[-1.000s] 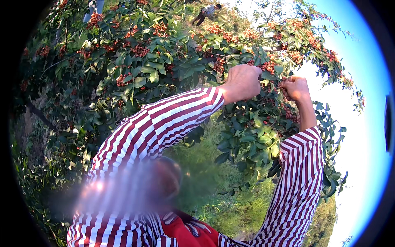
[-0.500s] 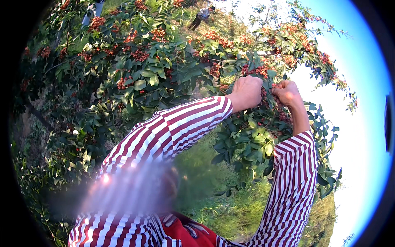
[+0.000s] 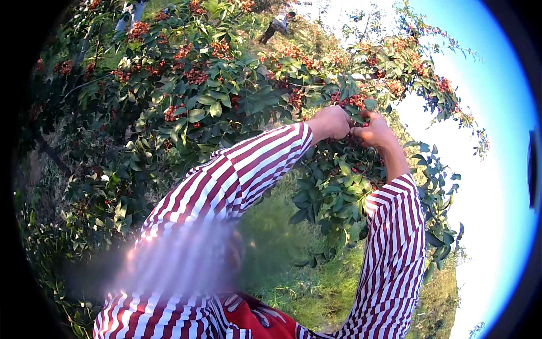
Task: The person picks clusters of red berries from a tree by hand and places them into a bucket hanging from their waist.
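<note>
My left hand [image 3: 333,121] reaches up into the branch, its fingers curled just below a cluster of red berries [image 3: 354,100] among dark green leaves [image 3: 344,212]. My right hand [image 3: 372,131] is beside it, fingertips bent inward and nearly meeting the left one at the stems. Both hands look closed; what their fingers grip is hidden behind skin and foliage. Both arms wear red-and-white striped sleeves.
The leafy tree [image 3: 209,107] with many berry clusters fills the upper and left view. A person [image 3: 274,27] in dark trousers is farther off at the top. Grassy ground [image 3: 299,282] shows below the branch. A blurred patch covers the lower left of the view.
My right hand has moved left toward my left hand, which dipped and then rose slightly. The two hands are now closer together at the cluster.
</note>
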`<action>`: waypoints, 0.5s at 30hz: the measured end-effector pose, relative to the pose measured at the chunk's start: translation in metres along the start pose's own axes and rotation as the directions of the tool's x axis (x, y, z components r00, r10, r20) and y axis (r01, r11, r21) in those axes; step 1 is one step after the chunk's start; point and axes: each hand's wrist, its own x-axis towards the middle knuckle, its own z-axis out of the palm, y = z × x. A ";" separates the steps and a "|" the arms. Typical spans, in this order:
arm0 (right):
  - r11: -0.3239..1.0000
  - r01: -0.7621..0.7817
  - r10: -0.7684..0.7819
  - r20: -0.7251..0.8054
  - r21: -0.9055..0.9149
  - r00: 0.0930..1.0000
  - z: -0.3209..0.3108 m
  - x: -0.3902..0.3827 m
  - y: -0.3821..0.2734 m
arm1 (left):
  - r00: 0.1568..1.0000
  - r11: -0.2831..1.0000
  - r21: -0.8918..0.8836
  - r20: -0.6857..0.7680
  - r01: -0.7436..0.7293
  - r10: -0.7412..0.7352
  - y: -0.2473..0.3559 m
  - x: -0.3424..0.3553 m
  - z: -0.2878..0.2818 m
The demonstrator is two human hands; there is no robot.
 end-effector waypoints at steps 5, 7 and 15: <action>1.000 -0.007 0.008 -0.025 0.019 1.000 0.009 0.006 0.012 | 0.997 1.000 0.023 -0.073 0.009 -0.008 -0.006 0.006 0.002; 0.987 -0.160 0.157 0.100 0.020 0.982 0.002 0.002 0.015 | 0.995 0.998 0.063 -0.103 0.003 0.003 -0.009 0.008 0.001; 0.994 -0.113 0.110 0.193 0.002 0.975 -0.028 -0.013 0.002 | 0.991 0.989 0.090 -0.051 -0.118 0.123 -0.007 0.005 0.005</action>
